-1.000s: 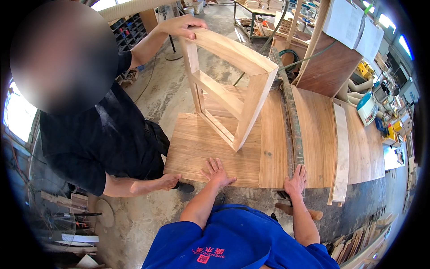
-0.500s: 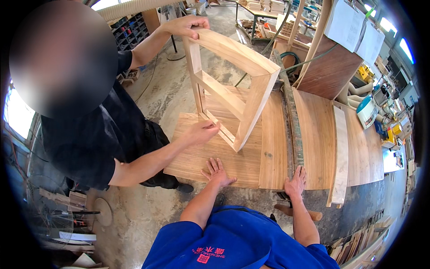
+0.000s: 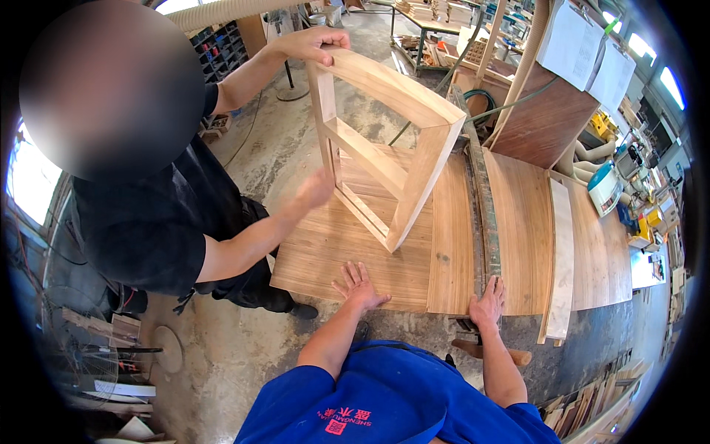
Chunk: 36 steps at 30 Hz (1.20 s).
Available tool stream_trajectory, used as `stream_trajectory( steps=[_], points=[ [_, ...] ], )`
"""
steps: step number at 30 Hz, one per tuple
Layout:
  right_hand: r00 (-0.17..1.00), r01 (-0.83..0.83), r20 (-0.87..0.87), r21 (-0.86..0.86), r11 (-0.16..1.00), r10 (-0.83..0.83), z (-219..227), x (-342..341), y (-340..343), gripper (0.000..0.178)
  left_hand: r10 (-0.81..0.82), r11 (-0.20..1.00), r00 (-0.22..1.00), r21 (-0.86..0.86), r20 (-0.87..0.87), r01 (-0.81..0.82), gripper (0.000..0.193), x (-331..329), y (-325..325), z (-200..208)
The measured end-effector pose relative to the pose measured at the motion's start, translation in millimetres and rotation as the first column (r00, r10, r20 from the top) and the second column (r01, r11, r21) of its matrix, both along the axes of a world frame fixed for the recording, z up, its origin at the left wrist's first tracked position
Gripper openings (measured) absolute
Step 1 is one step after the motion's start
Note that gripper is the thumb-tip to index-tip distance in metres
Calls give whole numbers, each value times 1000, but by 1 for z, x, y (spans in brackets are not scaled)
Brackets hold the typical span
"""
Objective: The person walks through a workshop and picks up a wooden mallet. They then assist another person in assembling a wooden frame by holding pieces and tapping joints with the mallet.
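My left hand point(image 3: 359, 287) lies flat on the near edge of a wide wooden panel point(image 3: 318, 259), fingers spread. Resting at the near end of a worn metal bar point(image 3: 484, 214), my right hand point(image 3: 488, 302) has its fingers stretched forward and grips nothing. Beyond my left hand, a pale wooden frame point(image 3: 418, 177) with a middle crosspiece stands upright on the panel. A co-worker in black at the left steadies its top corner with one hand point(image 3: 314, 44). The co-worker's other hand point(image 3: 316, 186), blurred by motion, is beside the frame's lower left side.
A long pale board point(image 3: 560, 259) lies across the panels on the right. Behind them stands a brown board point(image 3: 543, 122) with papers hung on it. Power tools point(image 3: 606, 185) crowd the far right. A wooden handle point(image 3: 492, 351) juts out below the near edge; a fan point(image 3: 81, 355) stands lower left.
The co-worker's lower hand has moved up and left, away from the frame's bottom rail. The frame stays nearly where it was, and both my hands keep their places.
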State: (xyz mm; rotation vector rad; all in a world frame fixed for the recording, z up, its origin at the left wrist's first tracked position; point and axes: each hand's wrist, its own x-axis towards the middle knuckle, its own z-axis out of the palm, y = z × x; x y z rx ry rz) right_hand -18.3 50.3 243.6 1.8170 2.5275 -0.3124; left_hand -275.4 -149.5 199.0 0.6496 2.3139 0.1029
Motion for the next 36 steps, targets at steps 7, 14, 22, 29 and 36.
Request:
stream_trajectory(
  steps=[7,14,22,29,36],
  points=[
    [1000,-3,-11,8,1000,3,0,0,-1,80,13,1000,1000,20,2,-14,135,0,-2,-5],
    [1000,4,-18,18,1000,-4,-2,3,0,79,-12,999,999,34,-31,13,128,1,-4,-1],
    [1000,3,0,10,1000,-3,-4,4,2,79,-136,763,939,639,315,-104,41,-8,19,87],
    [1000,-2,-3,-2,1000,2,0,6,0,79,159,-64,941,954,300,-294,49,-44,69,251],
    [1000,-1,-6,-11,1000,1,-3,3,2,79,-89,-187,827,806,556,-562,82,-60,106,307]
  ],
)
